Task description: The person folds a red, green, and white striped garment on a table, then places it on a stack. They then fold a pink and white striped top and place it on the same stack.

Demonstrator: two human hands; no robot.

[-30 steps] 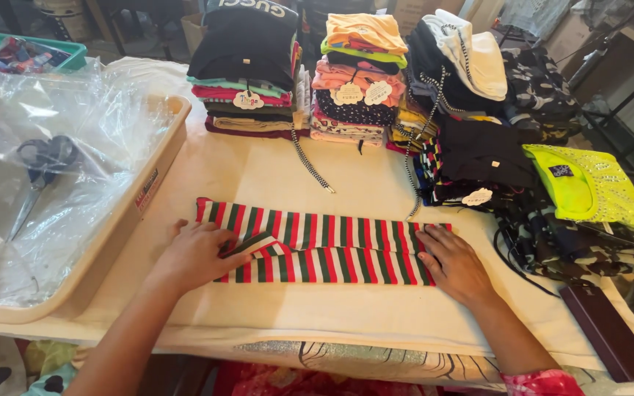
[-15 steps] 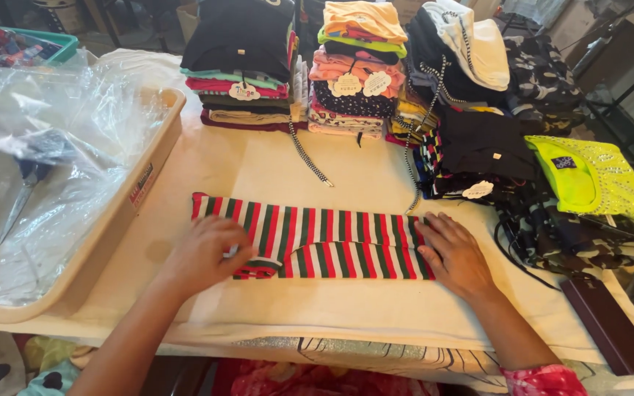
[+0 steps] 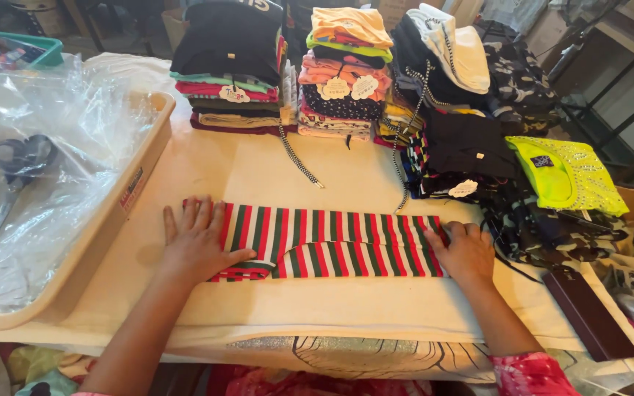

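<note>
- Since half a second ago: left hand point(image 3: 198, 246) has slid outward toward the left end of the striped garment point(image 3: 332, 244); before, it sat further in, over the small folded flap. Right hand point(image 3: 466, 251) barely moved.
- Left hand now: palm down, fingers point(image 3: 188, 216) spread apart and flat, pressing the cloth, gripping nothing. Thumb points at the tucked flap on the near edge.
- Right hand: palm down on the right end, fingers together and slightly curled over the edge. Reads as pinning it; can't tell for sure whether it pinches the cloth.
- Striped garment: red, green and white stripes, folded into a long narrow band lying flat across the middle of the desk point(image 3: 273, 172), between the two hands.
- Doing the step well, my read: keep the right end pinned, sweep the left palm out to push wrinkles off, keep both long edges parallel, and don't let the near flap spring open.
- Left of it: beige tray point(image 3: 122, 213) with clear plastic bags point(image 3: 67, 132) and black scissors point(image 3: 20, 165) under the plastic.
- Right, near edge: dark flat box point(image 3: 588, 312).
- Further right: neon yellow top point(image 3: 566, 172) on a dark pile.
- Back of desk: stacks of folded clothes point(image 3: 232, 70), several with round paper tags point(image 3: 335, 88); well apart from the band.
</note>
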